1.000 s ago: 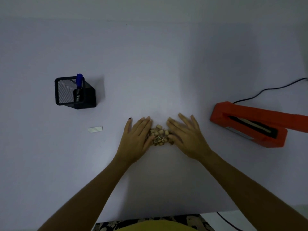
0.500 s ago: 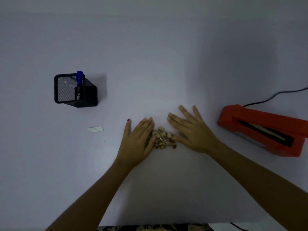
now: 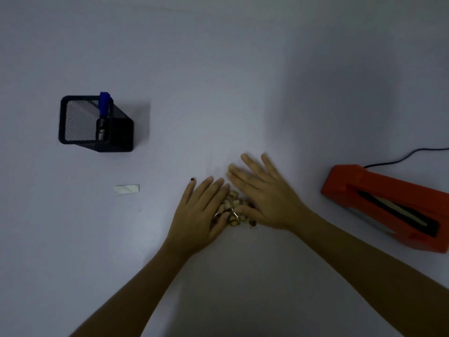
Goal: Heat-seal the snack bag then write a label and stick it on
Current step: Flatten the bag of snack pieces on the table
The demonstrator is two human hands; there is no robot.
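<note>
Shifted since half a second ago: right hand [image 3: 269, 203] now closer to left hand [image 3: 201, 215], fingers blurred and angled over the snacks [image 3: 233, 210], index tips of both hands nearly meeting; more of the pile covered than before. Left hand unchanged in place. Sealer [image 3: 386, 210], holder [image 3: 94, 122] and label [image 3: 126, 189] in the same relative layout as before.

Grip state: both hands flat, fingers extended, palms down, pressed against either side of the pile; nothing pinched or lifted. Bag film around the snacks too faint to confirm.

Location of task items: snacks on the table [image 3: 218, 81] near the front centre, between the two hands. Label flat on the table, well left of the left hand. Sealer at the right edge, apart from the right hand, black cord [image 3: 401, 159] running off to the right.

Count: two hands; one pile of small tan pieces, number not countable; one orange sealer; one black mesh holder; one blue pen [image 3: 104, 104] standing in the holder; one white label.
</note>
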